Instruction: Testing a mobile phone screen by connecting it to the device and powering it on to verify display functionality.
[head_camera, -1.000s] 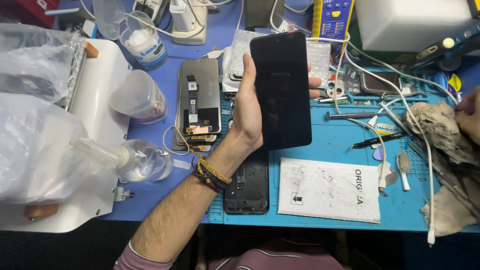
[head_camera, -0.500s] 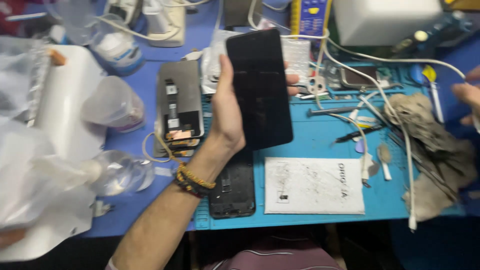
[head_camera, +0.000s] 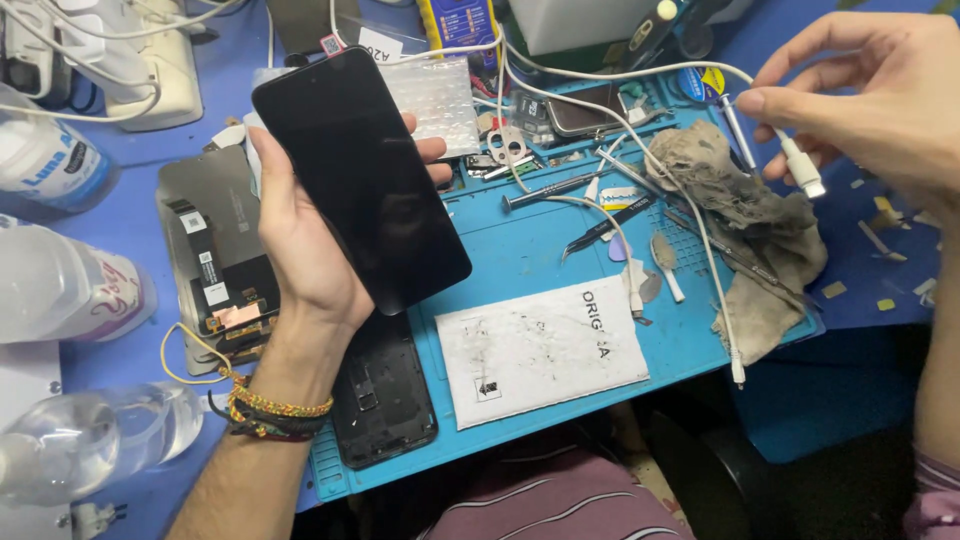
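Left hand (head_camera: 300, 240) has its grip wrapped around the black phone (head_camera: 365, 175); right hand (head_camera: 880, 95), newly raised into view, pinches the white cable plug (head_camera: 803, 170) above the crowded tabletop (head_camera: 520, 250) edge.

two hands (head_camera: 310, 250), one dark phone (head_camera: 365, 175), one white cable (head_camera: 800, 170), three clear bottles (head_camera: 70, 285)

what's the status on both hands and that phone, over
Left hand gripping black phone, screen dark. Right hand pinching white cable plug. Nothing between them.
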